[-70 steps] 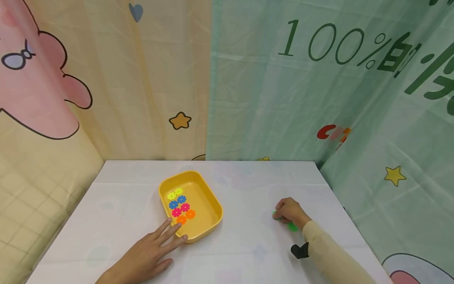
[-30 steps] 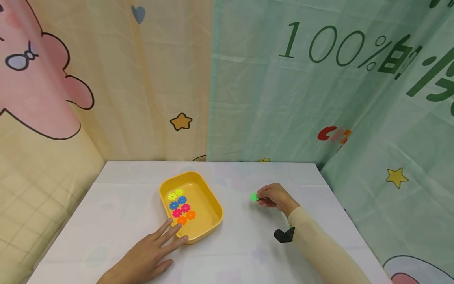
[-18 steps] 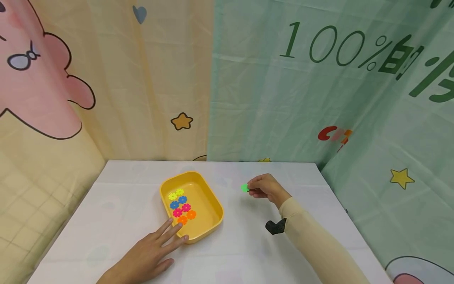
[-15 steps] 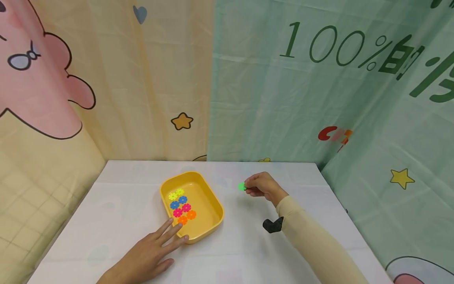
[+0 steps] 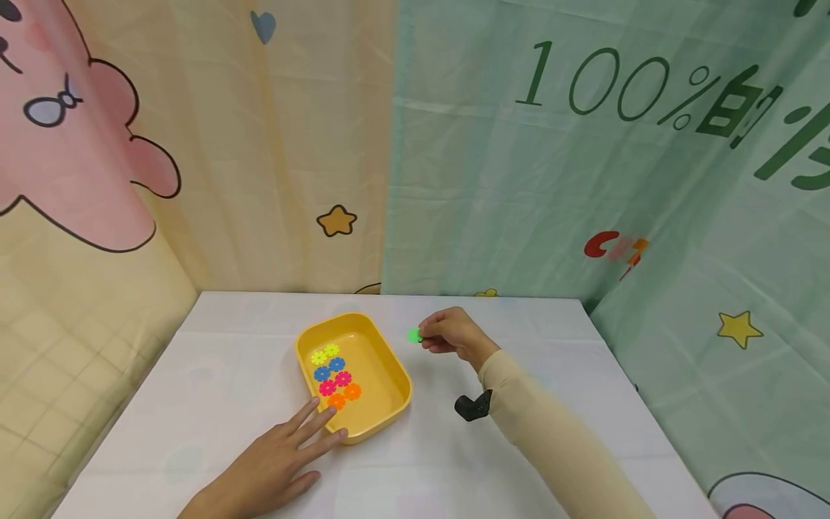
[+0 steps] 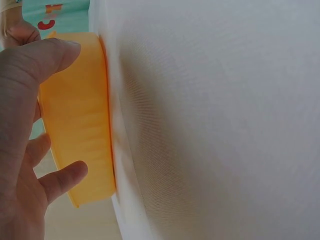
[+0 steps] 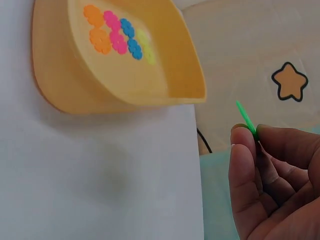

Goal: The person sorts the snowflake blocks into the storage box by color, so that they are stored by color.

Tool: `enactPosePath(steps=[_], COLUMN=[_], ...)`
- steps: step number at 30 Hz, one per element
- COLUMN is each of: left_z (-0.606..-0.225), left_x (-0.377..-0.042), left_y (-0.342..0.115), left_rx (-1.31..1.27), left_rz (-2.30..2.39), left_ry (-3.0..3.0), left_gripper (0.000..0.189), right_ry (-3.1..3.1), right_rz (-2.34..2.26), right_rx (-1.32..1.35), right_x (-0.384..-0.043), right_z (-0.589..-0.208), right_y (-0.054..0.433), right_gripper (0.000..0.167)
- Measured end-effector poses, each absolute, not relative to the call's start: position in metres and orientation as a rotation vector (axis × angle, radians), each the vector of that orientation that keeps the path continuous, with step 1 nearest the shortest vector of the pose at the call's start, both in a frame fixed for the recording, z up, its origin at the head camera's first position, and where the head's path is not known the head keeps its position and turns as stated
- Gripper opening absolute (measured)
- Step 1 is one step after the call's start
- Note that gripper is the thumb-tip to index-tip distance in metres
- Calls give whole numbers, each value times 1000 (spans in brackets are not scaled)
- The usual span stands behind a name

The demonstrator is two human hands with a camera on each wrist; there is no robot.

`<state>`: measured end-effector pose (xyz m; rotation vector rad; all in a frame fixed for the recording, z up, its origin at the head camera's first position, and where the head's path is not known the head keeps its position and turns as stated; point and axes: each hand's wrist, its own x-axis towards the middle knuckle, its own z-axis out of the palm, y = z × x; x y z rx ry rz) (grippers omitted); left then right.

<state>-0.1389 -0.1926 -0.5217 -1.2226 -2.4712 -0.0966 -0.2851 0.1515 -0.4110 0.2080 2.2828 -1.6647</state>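
Note:
My right hand point(image 5: 455, 336) pinches a thin green flower-shaped plastic disc point(image 5: 413, 335) between thumb and fingers, above the table just right of the yellow tray point(image 5: 379, 378). The right wrist view shows the green disc point(image 7: 246, 118) edge-on between the fingertips. In the tray, along its left side, lie paired flower discs: yellow point(image 5: 318, 357), blue point(image 5: 322, 373), pink point(image 5: 327, 388) and orange point(image 5: 352, 391). My left hand point(image 5: 272, 461) is spread at the tray's near left edge, fingertips at the rim. In the left wrist view, the thumb and fingers lie along the tray's outer wall point(image 6: 80, 115).
A white-covered table point(image 5: 214, 360) carries the tray. Printed curtains point(image 5: 486, 180) stand behind it and at both sides. The right sleeve point(image 5: 551, 425), with a black device point(image 5: 472, 406) at the wrist, covers part of the table's right side.
My right hand has lifted the green disc from the right of the table and carried it left toward the tray. Another green piece is now out of sight. My left hand has stayed put.

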Motion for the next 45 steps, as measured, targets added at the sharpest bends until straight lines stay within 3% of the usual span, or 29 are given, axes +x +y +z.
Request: enactPosePath(steps=[16, 45], left_z=[-519, -516], left_x=[-138, -137], left_y=[-192, -191], left_rx=[-1217, -1233], left_rz=[-100, -101], left_ry=[-2549, -2521], left_gripper=[81, 78], right_ry=[2226, 2319], right_rz=[-1613, -1407], right_rx=[83, 27], right_x=[-282, -242], right_z=[-411, -465], right_y=[100, 32], right_gripper=[12, 2])
